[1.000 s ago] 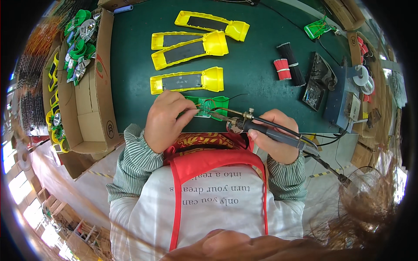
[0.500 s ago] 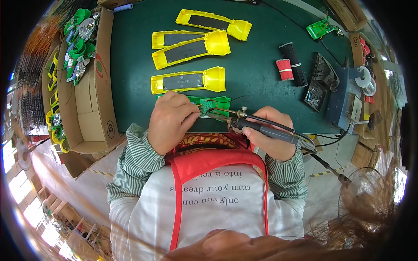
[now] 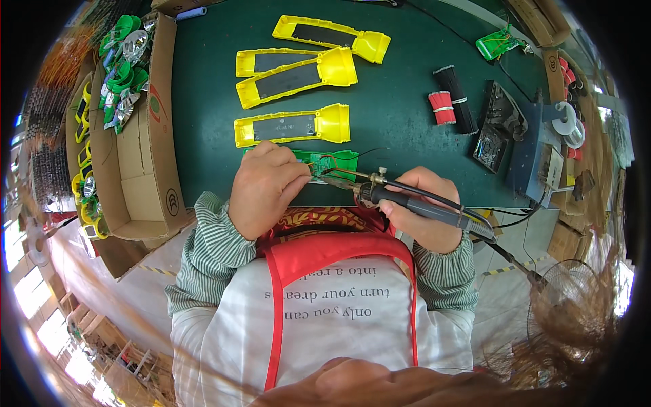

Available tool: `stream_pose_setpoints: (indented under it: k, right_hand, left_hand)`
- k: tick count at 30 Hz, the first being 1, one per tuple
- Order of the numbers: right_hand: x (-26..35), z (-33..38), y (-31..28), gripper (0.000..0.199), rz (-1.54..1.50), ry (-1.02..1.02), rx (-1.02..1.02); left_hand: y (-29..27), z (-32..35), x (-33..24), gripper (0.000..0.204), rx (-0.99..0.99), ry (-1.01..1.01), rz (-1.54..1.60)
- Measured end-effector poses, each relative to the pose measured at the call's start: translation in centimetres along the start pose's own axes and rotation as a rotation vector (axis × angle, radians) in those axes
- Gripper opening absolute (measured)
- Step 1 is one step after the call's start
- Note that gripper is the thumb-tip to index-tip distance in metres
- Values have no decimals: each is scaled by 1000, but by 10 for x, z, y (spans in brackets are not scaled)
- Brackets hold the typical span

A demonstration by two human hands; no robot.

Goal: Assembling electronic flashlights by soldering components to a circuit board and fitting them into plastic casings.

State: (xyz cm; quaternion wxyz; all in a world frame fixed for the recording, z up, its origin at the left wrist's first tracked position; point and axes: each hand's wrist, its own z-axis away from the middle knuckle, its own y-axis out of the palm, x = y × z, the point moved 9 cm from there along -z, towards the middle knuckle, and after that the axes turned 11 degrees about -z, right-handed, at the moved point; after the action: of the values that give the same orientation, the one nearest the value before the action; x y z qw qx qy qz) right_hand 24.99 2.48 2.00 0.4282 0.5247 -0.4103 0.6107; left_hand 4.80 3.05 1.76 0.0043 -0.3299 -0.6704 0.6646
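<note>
Soldering iron (image 3: 419, 205) in right grip (image 3: 432, 232)

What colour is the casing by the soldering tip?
The casing is green; it shows best in the head view.

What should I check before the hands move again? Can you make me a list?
1. Grey pen-shaped soldering iron held in the bare right hand: ok.
2. Its slim metal tip pointing toward the small green circuit board: ok.
3. Tip touching the board: cannot tell, too small to see.
4. Bare left hand well away from the tip: not ok, it looks very close.
5. Left hand pinching a wire: cannot tell.
6. Nearest long yellow plastic shell clear of the tip: ok, it lies beyond the green plastic case.
</note>
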Motion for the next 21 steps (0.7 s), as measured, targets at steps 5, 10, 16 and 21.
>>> stream_pose_setpoints:
  k: [5,10,16,21]
  right_hand:
    - [10,4,-11,19,14,-95,-64]
    - [6,5,-22,21,-130,-90,-186]
    - [14,-7,-30,21,-115,-220,-223]
    - [12,-18,-27,21,-152,-206,-169]
  left_hand:
    - [-1,0,-1,9,-9,2,-6]
    - [-1,1,-1,9,-23,9,-10]
    - [0,1,-1,9,2,-10,-1]
    - [0,2,-1,10,28,-20,-6]
